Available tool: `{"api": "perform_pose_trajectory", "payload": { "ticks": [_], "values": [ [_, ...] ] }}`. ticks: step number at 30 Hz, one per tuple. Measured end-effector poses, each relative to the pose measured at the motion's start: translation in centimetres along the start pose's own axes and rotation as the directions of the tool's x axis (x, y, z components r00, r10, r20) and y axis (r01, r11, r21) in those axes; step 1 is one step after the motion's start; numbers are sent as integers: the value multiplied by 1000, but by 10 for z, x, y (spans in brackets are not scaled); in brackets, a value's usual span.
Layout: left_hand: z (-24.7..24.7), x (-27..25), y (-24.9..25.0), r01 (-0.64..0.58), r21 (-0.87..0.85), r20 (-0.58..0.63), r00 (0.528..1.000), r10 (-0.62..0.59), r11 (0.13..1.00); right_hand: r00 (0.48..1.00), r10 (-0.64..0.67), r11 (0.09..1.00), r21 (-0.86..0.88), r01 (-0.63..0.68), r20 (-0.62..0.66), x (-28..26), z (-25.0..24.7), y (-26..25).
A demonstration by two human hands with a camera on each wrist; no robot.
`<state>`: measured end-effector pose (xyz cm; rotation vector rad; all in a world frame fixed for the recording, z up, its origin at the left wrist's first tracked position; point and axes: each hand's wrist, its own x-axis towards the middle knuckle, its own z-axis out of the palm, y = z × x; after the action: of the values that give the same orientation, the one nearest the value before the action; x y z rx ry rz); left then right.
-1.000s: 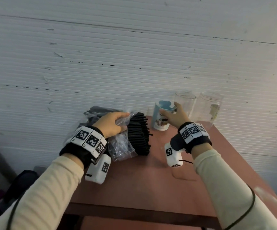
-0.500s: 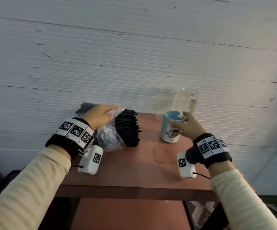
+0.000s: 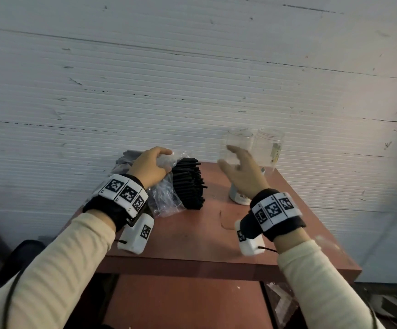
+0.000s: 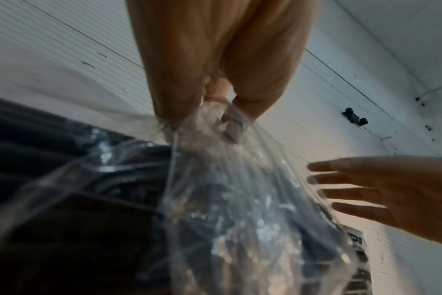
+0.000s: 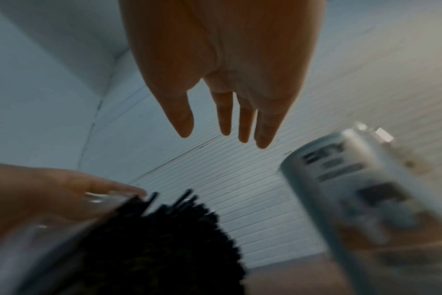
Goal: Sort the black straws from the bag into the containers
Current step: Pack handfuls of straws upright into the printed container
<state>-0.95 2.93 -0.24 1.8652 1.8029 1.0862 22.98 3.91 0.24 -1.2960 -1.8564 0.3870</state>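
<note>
Left hand: left hand (image 3: pixel 151 167) bunches the clear crinkly plastic bag (image 3: pixel 166 198) at its gathered top, thumb and fingers (image 4: pixel 179 95) pinching the film.
Right hand: right hand (image 3: pixel 242 172) hangs in the air empty, fingers (image 5: pixel 225 117) spread and nearly straight, above the mug and beside the straw ends.
Straws: thick bundle of thin black plastic straws (image 3: pixel 190 184) lies on its side on the table, cut ends poking out of the bag mouth toward the right hand; none in any container yet.
Containers: light-blue printed ceramic mug (image 3: pixel 239 195) stands right of the straws, mostly hidden under the right hand; two clear empty plastic jars (image 3: pixel 267 148) stand behind it, near the wall.
Risk 1: loose bag hold, so a pull on a few straws could drag the whole bundle out and scatter it off the table edge.
Risk 2: right wrist low over the mug; a sideways reach could likely knock it over or push it into the jars.
Risk 3: jars look light and would probably tip if long straws lean on one side.
Surface: small reddish-brown worn table (image 3: pixel 192 243), scratched top, with a lower shelf of the same colour.
Room: white ribbed panel wall (image 3: pixel 192 79) directly behind, scuffed; dark bag-like shape on the floor at left, unclear.
</note>
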Motion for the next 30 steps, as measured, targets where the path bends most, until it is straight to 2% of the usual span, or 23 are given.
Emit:
{"api": "perform_pose_trajectory", "payload": {
  "ticks": [3, 6, 9, 17, 23, 26, 30],
  "values": [
    [1, -3, 2, 6, -42, -40, 999, -8, 999, 981, 19, 992, 120, -43, 192, 7, 29, -21],
    [-1, -4, 3, 19, -59, -59, 998, -23, 998, 961, 5, 998, 56, -21, 275, 14, 55, -34],
    [-1, -4, 2, 24, -57, -39, 999, -26, 998, 969, 10, 1000, 1, -11, 248, 18, 69, -37],
    [-4, -5, -1, 29, -26, 3, 1000, -29, 999, 977, 63, 982, 160, -96, 204, 20, 40, -10],
    [-2, -3, 2, 39, 1, -9, 999, -39, 999, 933, 91, 931, 302, -204, 349, 10, 50, -14],
    [-2, -3, 4, 48, 11, -2, 999, -48, 999, 963, 83, 922, 347, -171, 255, 7, 59, -15],
    [-3, -3, 3, 44, 14, 25, 999, -44, 999, 963, 100, 863, 460, -210, 251, 10, 48, 0]
  ]
}}
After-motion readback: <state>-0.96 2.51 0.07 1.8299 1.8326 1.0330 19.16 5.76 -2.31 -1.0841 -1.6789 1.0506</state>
